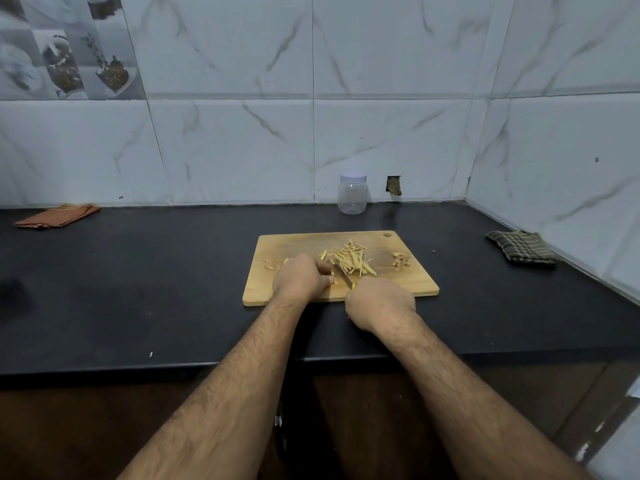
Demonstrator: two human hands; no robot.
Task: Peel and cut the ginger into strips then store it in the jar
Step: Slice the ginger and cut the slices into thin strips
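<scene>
Slicing looks like the step in hand: the right hand [381, 301], fingers curled round a handle that is hidden beneath it, holds a small steel-bladed knife [343, 274] whose blade runs away from the grip toward the upper left, its tip reaching the left hand [300, 277]. That left hand lies knuckles-up on the pale wooden rectangular cutting board [408, 282], fingers bent down just beside the blade; it seems to pin a remaining piece of ginger, though the piece itself is hidden and I cannot tell for sure that anything is gripped.

Just beyond and to the right of the blade lies the loose heap of thin yellow ginger strips [351, 259], their long axes mostly fanned away from the person, roughly across the blade's line. The heap sits nearer the right hand than the left. Small brown peel scraps [400, 261] rest toward the board's right side, a second small pile of scraps [272, 264] near its left.

The clear plastic jar with a pale lilac lid [352, 195] stands against the wall behind the board, lid on and well apart from both hands, so storing is, by my judgement, not yet begun
</scene>
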